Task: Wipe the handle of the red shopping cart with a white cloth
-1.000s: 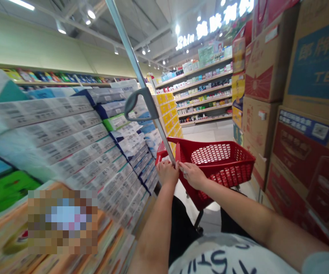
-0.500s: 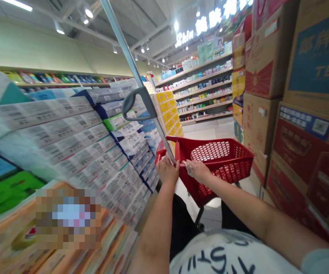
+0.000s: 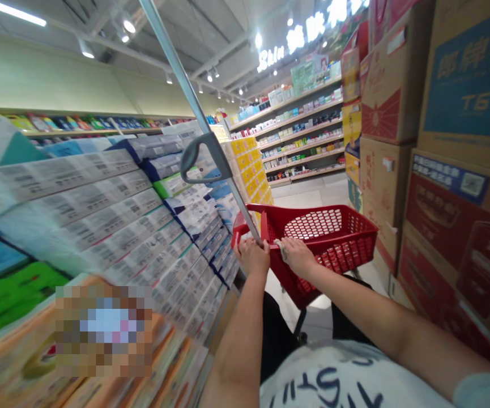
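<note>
In front of me is a red shopping cart [image 3: 312, 249] with perforated basket walls. My left hand [image 3: 253, 258] is closed around its handle bar, beside the lower end of a long metal pole [image 3: 187, 85]. The pole slants up to the left and carries a grey loop handle [image 3: 204, 158]; whether my left fingers also grip it, I cannot tell. My right hand [image 3: 298, 255] is closed on the cart's near edge, to the right of the pole. Something small and pale shows at its fingertips, too small to name.
Stacked white tissue packs [image 3: 113, 209] line the left side, with orange packs [image 3: 7, 362] nearest me. Yellow cartons [image 3: 248, 167] stand ahead. Tall cardboard boxes [image 3: 389, 170] border the right. Stocked shelves [image 3: 304, 130] cross the back, beyond a tiled floor [image 3: 325, 190].
The surroundings have shifted slightly in view, with the boxes on the right a little further left. Both hands keep their places on the cart.
</note>
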A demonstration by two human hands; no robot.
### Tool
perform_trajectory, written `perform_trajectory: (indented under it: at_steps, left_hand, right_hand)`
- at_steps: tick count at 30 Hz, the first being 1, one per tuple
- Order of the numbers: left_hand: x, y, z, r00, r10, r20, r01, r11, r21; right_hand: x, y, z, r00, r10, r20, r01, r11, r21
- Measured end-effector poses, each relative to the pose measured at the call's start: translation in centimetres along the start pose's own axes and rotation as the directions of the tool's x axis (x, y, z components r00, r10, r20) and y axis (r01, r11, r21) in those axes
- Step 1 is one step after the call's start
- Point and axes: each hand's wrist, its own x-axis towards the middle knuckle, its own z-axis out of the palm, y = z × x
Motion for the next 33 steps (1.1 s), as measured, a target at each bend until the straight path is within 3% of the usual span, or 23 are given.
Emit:
perform_trajectory:
  at_steps: [6, 9, 12, 15, 18, 23, 26, 30, 33]
  left_hand:
    - [-0.1, 0.1, -0.7, 1.0, 0.0, 0.031, 0.001, 0.999, -0.039]
    - [0.0, 0.2, -0.7, 0.999, -0.016, 0.046, 0.017, 1.0, -0.025]
    - [0.2, 0.4, -0.4, 0.998, -0.018, 0.055, 0.017, 1.0, 0.009]
    - [0.3, 0.4, -0.1, 0.999, 0.006, 0.044, -0.007, 1.0, 0.023]
    - [0.2, 0.4, -0.1, 0.999, 0.023, 0.047, -0.024, 1.0, 0.012]
    - [0.2, 0.4, -0.3, 0.998, 0.016, 0.059, -0.017, 1.0, 0.007]
    - [0.5, 0.5, -0.1, 0.999, 0.017, 0.052, -0.017, 1.0, 0.006]
    - [0.8, 0.2, 0.5, 0.999, 0.039, 0.023, -0.039, 0.999, 0.025]
    - [0.9, -0.2, 0.8, 0.999, 0.05, 0.01, -0.05, 0.998, 0.033]
  right_hand:
    - [-0.3, -0.6, -0.9, 0.997, -0.075, 0.006, 0.075, 0.994, 0.076]
    - [0.0, 0.2, -1.2, 0.996, 0.084, 0.009, -0.085, 0.993, 0.083]
    - [1.2, -0.7, -1.2, 0.974, 0.223, 0.041, -0.226, 0.97, 0.088]
    - [1.9, -2.2, -0.9, 0.994, 0.106, 0.04, -0.111, 0.987, 0.119]
    - [1.3, -1.4, -0.8, 1.0, 0.006, 0.019, -0.008, 0.995, 0.099]
    - [0.2, 2.2, -1.7, 0.99, 0.132, 0.057, -0.13, 0.991, -0.037]
    - [1.1, 1.3, -2.1, 0.975, 0.184, 0.122, -0.173, 0.981, -0.093]
    - [1.9, -0.9, -1.7, 0.993, 0.092, 0.076, -0.091, 0.996, -0.011]
    - [1.6, -0.1, -1.4, 0.996, 0.081, 0.047, -0.083, 0.996, 0.024]
